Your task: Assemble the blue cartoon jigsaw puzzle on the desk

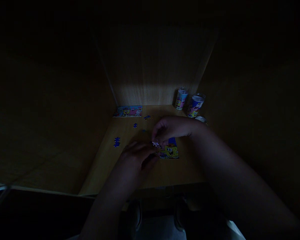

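Note:
The scene is very dark. A partly built cartoon jigsaw [170,150] lies on a wooden desk [130,133] in a booth. My right hand [170,129] hovers over its upper left corner with fingers curled down, pinching a small pale puzzle piece [155,143]. My left hand [137,156] rests just left of the jigsaw, fingers stretched toward the same piece and touching or nearly touching it. Several loose blue pieces [117,141] lie to the left.
A picture card [128,111] lies at the back left of the desk. Two printed tubs [181,98] [195,105] stand at the back right, with a round lid [201,119] beside them. Wooden walls close in the desk on three sides.

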### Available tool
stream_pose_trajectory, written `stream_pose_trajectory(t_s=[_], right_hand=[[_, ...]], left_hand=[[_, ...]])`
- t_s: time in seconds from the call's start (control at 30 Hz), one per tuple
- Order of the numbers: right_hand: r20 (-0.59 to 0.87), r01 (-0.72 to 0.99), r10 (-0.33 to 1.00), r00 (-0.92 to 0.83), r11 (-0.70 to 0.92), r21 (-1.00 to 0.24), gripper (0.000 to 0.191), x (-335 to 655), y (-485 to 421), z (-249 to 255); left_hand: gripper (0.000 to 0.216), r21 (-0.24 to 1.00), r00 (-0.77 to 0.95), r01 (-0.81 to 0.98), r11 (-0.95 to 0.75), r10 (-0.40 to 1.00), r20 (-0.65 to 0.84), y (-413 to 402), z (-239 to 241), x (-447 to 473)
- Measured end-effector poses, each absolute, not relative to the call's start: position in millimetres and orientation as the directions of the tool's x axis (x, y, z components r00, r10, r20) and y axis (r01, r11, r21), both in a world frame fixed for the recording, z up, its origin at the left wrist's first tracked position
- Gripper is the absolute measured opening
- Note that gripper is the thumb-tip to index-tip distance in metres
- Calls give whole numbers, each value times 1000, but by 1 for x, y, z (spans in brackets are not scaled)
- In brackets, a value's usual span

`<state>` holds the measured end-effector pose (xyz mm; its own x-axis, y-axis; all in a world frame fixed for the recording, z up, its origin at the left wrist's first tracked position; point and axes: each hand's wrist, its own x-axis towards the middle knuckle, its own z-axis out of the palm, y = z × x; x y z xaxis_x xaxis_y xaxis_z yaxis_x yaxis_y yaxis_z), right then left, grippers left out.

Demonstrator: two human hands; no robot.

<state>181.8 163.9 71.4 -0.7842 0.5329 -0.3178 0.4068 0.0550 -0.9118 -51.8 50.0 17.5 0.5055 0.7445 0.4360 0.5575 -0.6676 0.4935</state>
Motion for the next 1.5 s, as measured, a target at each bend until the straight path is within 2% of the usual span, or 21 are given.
stream_pose_trajectory(t_s=[0.13,0.4,0.53,0.6,0.7,0.93,1.2,1.33,1.5], right_hand=[[-304,384,572,-762,20,-923,21,177,162,71],[-253,308,597,-761,-10,-951,21,174,164,69],[-198,247,615,-764,-6,-969,32,174,165,68],[-223,274,573,-788,3,-962,35,175,165,67],[-267,317,531,-805,4,-949,26,177,166,66],[-340,388,566,-751,-39,-921,22,179,165,67],[-304,450,576,-759,126,-884,17,184,165,70],[-318,490,528,-787,224,-842,15,185,168,70],[-360,548,510,-781,285,-786,22,185,170,70]], left_hand=[[24,473,488,579,-664,747,451,49,17,-52],[18,430,413,648,-628,765,494,49,22,-51],[16,422,390,667,-613,771,504,49,26,-50],[16,428,376,677,-598,782,497,48,27,-50],[15,435,362,685,-584,791,493,49,26,-51],[11,423,401,666,-614,773,491,49,23,-51],[14,412,542,574,-708,705,457,50,20,-53],[10,423,550,574,-701,713,435,49,19,-53],[12,428,552,556,-713,701,451,51,19,-51]])
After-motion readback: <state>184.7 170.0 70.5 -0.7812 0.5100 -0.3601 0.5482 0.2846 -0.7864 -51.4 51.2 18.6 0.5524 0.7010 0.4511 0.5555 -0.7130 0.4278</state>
